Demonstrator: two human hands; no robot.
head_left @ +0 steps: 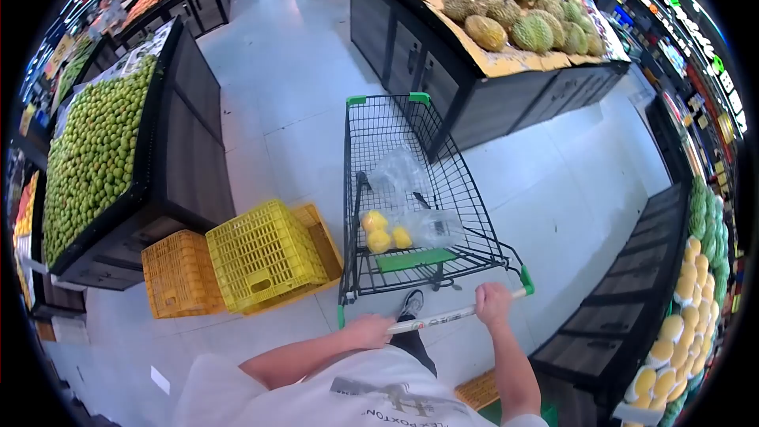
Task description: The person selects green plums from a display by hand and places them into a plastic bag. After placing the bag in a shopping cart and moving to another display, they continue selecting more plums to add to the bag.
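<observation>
A black wire shopping cart [466, 182] with green corner pieces stands in front of me. My left hand [370, 331] is closed round the left part of its pale handle bar [443, 318]. Near the bar's right end, my right hand [493, 303] grips it too. Inside the cart lie several yellow fruits [379, 240] by a clear plastic bag [437, 228], and another clear bag [398, 171] is farther forward. A green panel [417, 259] shows at the near end of the basket.
Yellow crates [265, 257] and an orange crate [175, 275] stand left of the cart. A stand of green fruit [99, 150] is beyond them. A durian stand [443, 95] rises close to the cart's front right. Shelves with yellow fruit [688, 324] line the right.
</observation>
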